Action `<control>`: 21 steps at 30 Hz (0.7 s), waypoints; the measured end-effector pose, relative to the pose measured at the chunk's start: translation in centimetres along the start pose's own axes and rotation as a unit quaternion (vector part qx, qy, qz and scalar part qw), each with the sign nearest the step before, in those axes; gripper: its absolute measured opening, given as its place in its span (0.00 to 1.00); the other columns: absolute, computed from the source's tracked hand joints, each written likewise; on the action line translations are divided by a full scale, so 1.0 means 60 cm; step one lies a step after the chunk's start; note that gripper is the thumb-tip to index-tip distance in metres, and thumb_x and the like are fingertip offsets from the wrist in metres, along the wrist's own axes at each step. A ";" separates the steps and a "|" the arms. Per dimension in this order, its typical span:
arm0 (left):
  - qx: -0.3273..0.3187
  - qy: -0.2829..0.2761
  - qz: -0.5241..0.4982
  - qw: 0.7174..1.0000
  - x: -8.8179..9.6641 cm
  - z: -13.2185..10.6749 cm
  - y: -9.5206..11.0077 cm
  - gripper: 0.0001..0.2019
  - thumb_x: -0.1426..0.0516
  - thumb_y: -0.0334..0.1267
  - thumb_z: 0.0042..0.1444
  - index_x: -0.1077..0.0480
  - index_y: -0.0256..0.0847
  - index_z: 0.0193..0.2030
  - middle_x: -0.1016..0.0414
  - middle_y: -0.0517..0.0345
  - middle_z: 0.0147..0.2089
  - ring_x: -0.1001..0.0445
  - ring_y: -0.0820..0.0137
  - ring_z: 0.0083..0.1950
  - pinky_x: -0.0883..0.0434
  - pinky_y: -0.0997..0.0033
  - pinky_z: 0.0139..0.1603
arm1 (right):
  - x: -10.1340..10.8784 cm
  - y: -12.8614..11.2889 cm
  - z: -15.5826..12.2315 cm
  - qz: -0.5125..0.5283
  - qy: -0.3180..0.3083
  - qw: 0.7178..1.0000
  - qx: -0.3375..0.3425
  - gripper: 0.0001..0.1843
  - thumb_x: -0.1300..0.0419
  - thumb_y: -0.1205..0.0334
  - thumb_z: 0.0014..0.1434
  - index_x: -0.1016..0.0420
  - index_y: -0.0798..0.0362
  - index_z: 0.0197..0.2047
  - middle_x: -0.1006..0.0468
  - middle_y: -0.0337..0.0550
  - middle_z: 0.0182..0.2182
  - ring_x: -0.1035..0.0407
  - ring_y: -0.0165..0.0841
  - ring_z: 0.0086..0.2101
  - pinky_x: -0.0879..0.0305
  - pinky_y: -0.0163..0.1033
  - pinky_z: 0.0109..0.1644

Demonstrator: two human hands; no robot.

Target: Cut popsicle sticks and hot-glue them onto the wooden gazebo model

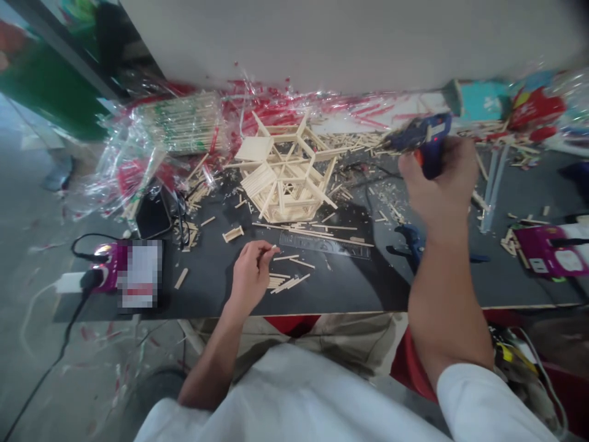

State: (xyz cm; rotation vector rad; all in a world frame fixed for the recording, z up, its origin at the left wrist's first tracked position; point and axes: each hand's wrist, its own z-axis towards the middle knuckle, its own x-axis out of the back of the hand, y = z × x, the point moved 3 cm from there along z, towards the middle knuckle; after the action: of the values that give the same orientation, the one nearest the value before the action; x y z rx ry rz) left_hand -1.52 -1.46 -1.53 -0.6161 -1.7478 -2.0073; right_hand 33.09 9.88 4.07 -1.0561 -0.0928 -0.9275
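My right hand (444,181) grips a blue glue gun (432,144), raised over the right half of the table with its nozzle toward the left. Close to the table's front, my left hand (252,270) pinches a small wooden stick (275,248) between thumb and fingers; only its tip shows. Beyond that hand stands a many-sided model (288,175) built of pale wooden sticks, with two filled-in panels on its left side. Several cut sticks (292,283) lie just right of my left hand, and a clear ruler (324,244) lies behind them.
Blue cutting pliers (411,242) lie below my right forearm. Bagged sticks (179,123) and torn wrapping fill the back left. A phone (139,276) and a purple power strip (108,267) with cables sit at the left edge; another purple box (554,250) is at the right.
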 end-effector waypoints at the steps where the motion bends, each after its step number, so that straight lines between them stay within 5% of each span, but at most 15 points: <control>1: -0.008 0.001 0.013 1.000 -0.003 0.000 -0.004 0.05 0.47 0.38 0.72 0.32 0.44 0.43 0.16 0.56 0.43 0.20 0.68 0.45 0.29 0.70 0.46 | -0.003 -0.011 0.011 0.009 0.004 1.000 0.018 0.19 0.38 0.52 0.54 0.34 0.50 0.46 0.22 0.50 0.42 0.26 0.38 0.40 0.29 0.46 0.46; 6: -0.092 -0.039 0.070 0.993 -0.009 0.000 0.008 0.06 0.46 0.34 0.71 0.30 0.43 0.41 0.20 0.57 0.40 0.23 0.68 0.43 0.28 0.71 0.44 | -0.014 -0.101 0.061 0.004 -0.034 0.992 0.122 0.16 0.34 0.54 0.51 0.27 0.51 0.42 0.23 0.44 0.34 0.30 0.35 0.34 0.30 0.44 0.42; 11: -0.121 -0.048 0.074 0.989 -0.007 -0.003 0.015 0.06 0.46 0.33 0.71 0.30 0.43 0.42 0.21 0.58 0.39 0.24 0.70 0.42 0.28 0.73 0.43 | -0.042 -0.183 0.080 -0.055 -0.107 0.966 0.229 0.15 0.36 0.64 0.48 0.24 0.51 0.42 0.21 0.42 0.36 0.28 0.34 0.36 0.32 0.42 0.43; 17: -0.122 0.026 0.076 0.989 -0.003 -0.011 0.013 0.07 0.49 0.34 0.73 0.30 0.42 0.45 0.18 0.58 0.38 0.20 0.72 0.40 0.26 0.75 0.41 | -0.089 -0.205 0.075 -0.061 -0.226 0.908 0.347 0.11 0.36 0.62 0.50 0.26 0.48 0.39 0.22 0.38 0.35 0.31 0.32 0.33 0.36 0.40 0.39; 21: -0.188 0.068 0.114 0.973 -0.005 -0.014 0.032 0.03 0.43 0.31 0.70 0.28 0.41 0.46 0.16 0.58 0.38 0.19 0.73 0.35 0.25 0.76 0.40 | -0.093 -0.206 0.074 -0.073 -0.253 0.901 0.344 0.09 0.36 0.60 0.53 0.30 0.45 0.37 0.24 0.37 0.35 0.31 0.33 0.35 0.37 0.41 0.40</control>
State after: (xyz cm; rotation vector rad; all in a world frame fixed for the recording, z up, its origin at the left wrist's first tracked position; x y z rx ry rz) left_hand -0.26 -2.55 -0.25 -0.7382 -1.1660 -2.1711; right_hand 22.54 14.67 12.40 -0.5993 -0.8831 -0.6454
